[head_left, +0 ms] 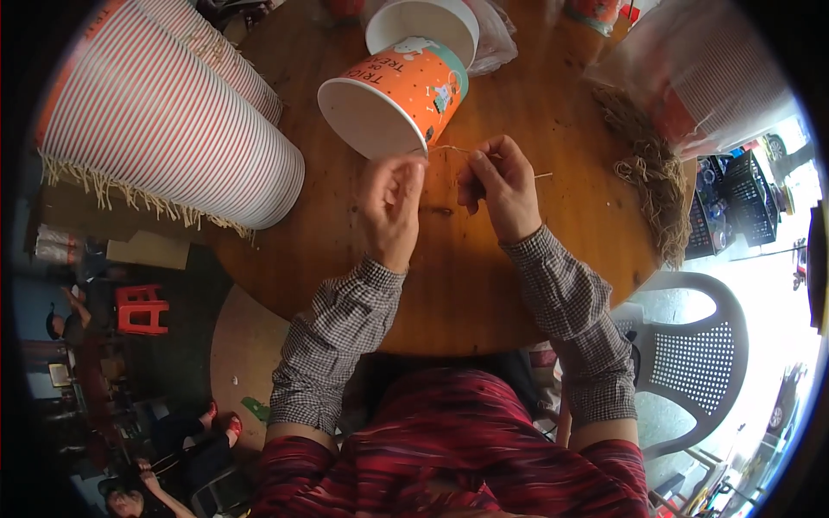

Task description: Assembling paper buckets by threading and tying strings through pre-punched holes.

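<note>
An orange paper bucket (pixel 414 79) with a white inside and a teal band lies on its side on the wooden table, its mouth toward me. A thin pale cord (pixel 451 148) runs from near its rim to my right hand (pixel 505 186), which pinches it between thumb and forefinger. A slim stick (pixel 542 176) pokes out beyond that hand; whether the fingers hold it is unclear. My left hand (pixel 393 207) is just below the bucket's rim, slightly blurred. Its fingers are curled together, and what is in them is hidden.
Tall stacks of white-and-orange paper buckets (pixel 186 121) lean at the left. Behind the orange bucket lies another white bucket (pixel 423 24). Bundled tan cords (pixel 656 186) hang at the right table edge, beside plastic-wrapped buckets (pixel 717 78). A grey chair (pixel 691 371) stands at right.
</note>
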Motion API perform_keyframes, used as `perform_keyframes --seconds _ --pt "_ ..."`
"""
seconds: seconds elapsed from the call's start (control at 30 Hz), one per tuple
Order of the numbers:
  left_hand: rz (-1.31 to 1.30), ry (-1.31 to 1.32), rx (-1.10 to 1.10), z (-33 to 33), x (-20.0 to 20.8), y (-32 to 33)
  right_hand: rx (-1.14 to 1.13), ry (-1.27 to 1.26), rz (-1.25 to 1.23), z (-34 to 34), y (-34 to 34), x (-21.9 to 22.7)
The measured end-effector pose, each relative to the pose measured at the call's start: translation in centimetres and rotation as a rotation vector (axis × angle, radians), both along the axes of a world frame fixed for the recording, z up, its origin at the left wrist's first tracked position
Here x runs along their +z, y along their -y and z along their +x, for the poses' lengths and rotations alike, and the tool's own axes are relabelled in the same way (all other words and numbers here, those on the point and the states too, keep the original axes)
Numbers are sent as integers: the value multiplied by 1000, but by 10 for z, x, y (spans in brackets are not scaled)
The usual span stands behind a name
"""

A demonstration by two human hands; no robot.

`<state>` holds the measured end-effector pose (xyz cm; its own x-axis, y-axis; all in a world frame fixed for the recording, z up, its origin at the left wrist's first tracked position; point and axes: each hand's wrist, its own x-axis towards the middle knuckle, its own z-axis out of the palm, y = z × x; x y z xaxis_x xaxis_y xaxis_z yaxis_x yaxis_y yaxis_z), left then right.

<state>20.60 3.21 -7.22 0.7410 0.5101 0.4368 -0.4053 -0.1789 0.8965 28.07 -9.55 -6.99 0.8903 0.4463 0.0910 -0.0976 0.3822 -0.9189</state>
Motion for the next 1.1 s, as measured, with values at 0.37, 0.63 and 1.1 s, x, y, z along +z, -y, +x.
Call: perform_keyframes --seconds 0.37,0.63,1.1 --pt "-803 -247 -523 -3 -13 4 -2 185 -254 -28 1 3" --pt "-1036 -409 -569 -4 -15 8 -134 677 -416 -44 1 1" --pt "-942 -295 -413 5 -11 7 21 1006 -191 -111 5 13"
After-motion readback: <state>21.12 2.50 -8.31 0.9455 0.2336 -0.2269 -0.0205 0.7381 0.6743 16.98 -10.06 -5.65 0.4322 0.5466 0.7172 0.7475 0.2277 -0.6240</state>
